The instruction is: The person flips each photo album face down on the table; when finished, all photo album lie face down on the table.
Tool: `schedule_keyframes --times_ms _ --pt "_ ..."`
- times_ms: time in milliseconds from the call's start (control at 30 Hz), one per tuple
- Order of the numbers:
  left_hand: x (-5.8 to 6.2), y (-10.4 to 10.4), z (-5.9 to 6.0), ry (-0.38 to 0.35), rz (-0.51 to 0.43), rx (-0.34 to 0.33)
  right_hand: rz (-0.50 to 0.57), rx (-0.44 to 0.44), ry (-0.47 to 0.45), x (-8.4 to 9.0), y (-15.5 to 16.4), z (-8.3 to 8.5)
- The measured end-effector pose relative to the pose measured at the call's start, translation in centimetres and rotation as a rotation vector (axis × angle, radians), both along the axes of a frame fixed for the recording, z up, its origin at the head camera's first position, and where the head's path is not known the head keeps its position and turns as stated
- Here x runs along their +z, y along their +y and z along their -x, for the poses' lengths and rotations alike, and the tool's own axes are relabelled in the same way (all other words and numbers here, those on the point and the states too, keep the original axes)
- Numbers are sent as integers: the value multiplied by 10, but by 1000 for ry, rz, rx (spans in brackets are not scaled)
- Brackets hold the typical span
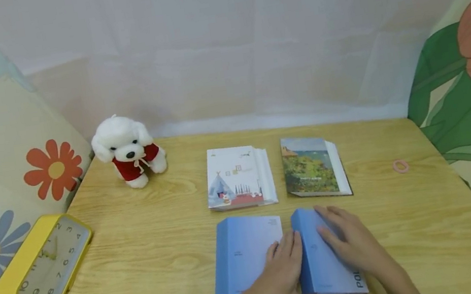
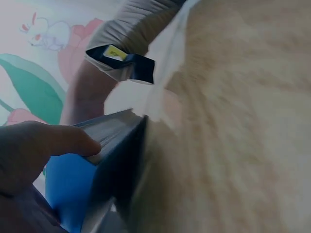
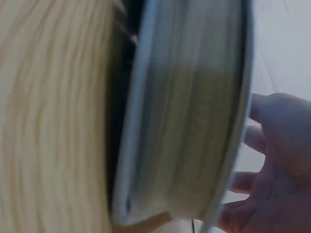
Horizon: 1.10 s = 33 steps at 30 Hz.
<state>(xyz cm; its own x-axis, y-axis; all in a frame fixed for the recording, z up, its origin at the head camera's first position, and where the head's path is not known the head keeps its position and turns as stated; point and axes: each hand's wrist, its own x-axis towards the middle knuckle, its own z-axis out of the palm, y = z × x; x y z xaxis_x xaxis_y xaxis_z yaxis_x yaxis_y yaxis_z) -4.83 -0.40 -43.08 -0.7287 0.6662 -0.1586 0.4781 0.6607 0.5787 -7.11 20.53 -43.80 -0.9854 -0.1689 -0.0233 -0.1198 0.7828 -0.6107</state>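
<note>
Two light blue books lie side by side at the front of the wooden table. My left hand rests on the right part of the left blue book, its straight fingers touching the left edge of the right blue book. My right hand lies flat on top of that right book, fingers spread. In the left wrist view a finger rests along a blue book's edge. The right wrist view shows a book's page block close up, with my right hand open beside it.
Behind the blue books lie a white illustrated book and a landscape-cover book. A white plush dog sits at the back left, a yellow clock leans at the left edge, and a pink ring lies at the right. Floral walls close both sides.
</note>
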Motion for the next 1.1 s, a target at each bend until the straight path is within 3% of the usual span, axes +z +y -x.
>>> schedule_keyframes --times_ms 67,133,267,433,567,867,967,1100 --pt "7 -4 -1 -60 -125 -23 70 -2 -40 2 -2 -1" --pt "15 -7 -2 -73 -225 -53 164 -5 -96 6 -3 -1" --pt "30 -11 -4 47 -325 -91 365 4 -194 12 -3 -1" --pt "40 -7 -3 285 -292 -109 557 24 -282 17 -1 -2" --pt "41 -1 -1 420 -244 -129 656 53 -290 19 1 -4" --pt "38 5 -1 489 -258 -137 687 41 -276 21 5 -5" --pt "32 7 -4 410 -303 -99 694 39 -271 22 6 -5" --pt "17 14 -5 165 -442 -22 693 31 -269 24 7 -5"
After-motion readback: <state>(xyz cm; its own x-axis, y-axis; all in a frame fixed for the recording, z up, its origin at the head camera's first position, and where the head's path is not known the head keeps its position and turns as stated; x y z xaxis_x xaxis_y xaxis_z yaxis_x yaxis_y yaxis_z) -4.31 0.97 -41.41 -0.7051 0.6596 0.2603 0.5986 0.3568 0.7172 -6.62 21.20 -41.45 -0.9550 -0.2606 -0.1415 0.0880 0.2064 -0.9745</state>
